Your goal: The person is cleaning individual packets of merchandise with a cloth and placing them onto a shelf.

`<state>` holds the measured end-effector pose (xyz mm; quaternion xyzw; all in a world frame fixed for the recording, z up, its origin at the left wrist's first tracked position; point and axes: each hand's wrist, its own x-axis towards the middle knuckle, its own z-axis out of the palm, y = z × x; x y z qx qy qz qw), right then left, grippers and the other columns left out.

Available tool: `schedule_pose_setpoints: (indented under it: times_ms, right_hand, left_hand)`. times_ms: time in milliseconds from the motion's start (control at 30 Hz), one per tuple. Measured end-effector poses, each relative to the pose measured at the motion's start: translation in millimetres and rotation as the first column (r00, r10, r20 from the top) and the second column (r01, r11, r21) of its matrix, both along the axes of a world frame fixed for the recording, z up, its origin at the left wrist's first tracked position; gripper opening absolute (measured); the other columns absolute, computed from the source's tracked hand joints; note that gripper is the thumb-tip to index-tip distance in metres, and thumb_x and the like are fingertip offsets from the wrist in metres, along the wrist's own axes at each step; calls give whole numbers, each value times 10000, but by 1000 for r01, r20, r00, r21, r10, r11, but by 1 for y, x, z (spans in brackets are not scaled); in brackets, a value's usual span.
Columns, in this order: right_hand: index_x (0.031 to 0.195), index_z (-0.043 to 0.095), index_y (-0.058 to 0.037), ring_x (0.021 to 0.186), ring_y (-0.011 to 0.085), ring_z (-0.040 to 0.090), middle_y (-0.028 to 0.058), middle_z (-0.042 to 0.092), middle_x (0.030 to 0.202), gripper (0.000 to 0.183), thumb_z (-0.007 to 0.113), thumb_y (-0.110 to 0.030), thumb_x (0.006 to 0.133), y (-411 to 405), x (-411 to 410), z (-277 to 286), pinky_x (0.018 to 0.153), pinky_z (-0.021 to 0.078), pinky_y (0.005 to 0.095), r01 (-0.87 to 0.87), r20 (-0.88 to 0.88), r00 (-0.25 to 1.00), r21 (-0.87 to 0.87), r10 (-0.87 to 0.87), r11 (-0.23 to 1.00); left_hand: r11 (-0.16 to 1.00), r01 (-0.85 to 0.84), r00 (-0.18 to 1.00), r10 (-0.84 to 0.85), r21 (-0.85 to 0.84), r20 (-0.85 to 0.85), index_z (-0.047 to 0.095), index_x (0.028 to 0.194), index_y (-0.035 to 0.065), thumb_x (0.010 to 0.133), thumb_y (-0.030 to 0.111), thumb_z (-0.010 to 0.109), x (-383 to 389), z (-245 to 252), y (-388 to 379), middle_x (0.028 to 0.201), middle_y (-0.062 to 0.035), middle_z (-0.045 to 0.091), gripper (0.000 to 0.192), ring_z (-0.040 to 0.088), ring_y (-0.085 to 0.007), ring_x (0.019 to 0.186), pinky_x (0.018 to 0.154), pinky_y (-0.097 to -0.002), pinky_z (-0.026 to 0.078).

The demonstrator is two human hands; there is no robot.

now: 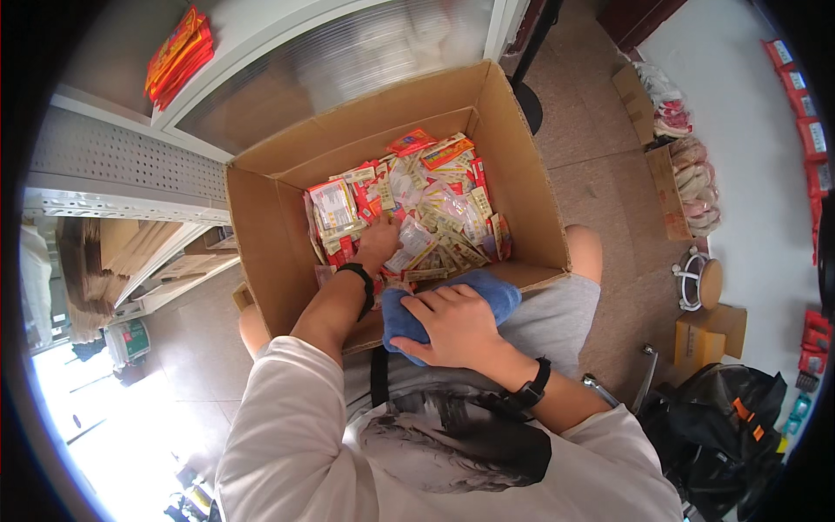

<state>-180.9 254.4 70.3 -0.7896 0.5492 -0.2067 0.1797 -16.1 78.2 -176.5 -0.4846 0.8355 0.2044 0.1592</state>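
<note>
A large open cardboard box [261, 241] stands before me, holding many small plastic packets [450, 235] in red, cream and clear wrapping. My left hand [380, 241] reaches down into the box and touches packets near its left part; whether its fingers grip one is unclear. A white and red stack of packets [334, 205] lies just up and left of that hand. My right hand [456, 323] rests on a folded blue cloth [499, 293] draped over the box's near edge, its fingers curled on the cloth.
Red packets [181, 57] lie on the white shelf at upper left. Flattened cardboard [98, 261] fills a rack on the left. Along the right wall are boxes with bagged goods [695, 183], a small round stool [710, 283], an open carton [701, 339] and a black bag [717, 424].
</note>
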Motion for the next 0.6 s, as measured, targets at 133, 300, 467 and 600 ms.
schedule_pose_setpoints:
  times_ms: [133,300,467,600]
  right_hand:
    - [1185,706,-96,894,269,721,98,744,1026,595,701,-590,854,-4,3,5,837,530,392,-20,-11,1000,58,21,998]
    - [1226,687,-42,1003,304,727,153,745,1094,682,699,-603,839,-6,5,7,888,542,421,-22,-41,999,155,29,988]
    - [1280,637,41,1092,351,722,221,737,1146,812,684,-638,835,-34,19,26,932,554,478,-76,-56,991,531,124,844]
    - [1316,591,54,1062,376,727,233,741,1109,828,748,-581,809,-36,37,28,915,563,506,-156,-88,961,616,263,773]
  left_hand:
    - [987,160,983,-160,-17,-91,634,1228,62,781,247,875,11,-16,-6,1217,-143,647,540,640,-367,1169,930,-470,566]
    - [985,144,925,-98,98,-366,682,989,46,711,166,912,2,6,-29,821,-123,691,381,697,-356,867,783,-445,542]
    - [973,120,928,-40,196,-371,686,962,34,715,119,877,12,73,-59,856,-100,724,323,694,-261,819,744,-410,542]
    - [927,-75,881,234,368,-410,730,1111,21,771,158,764,26,148,-50,994,-161,761,368,718,-265,939,863,-399,549]
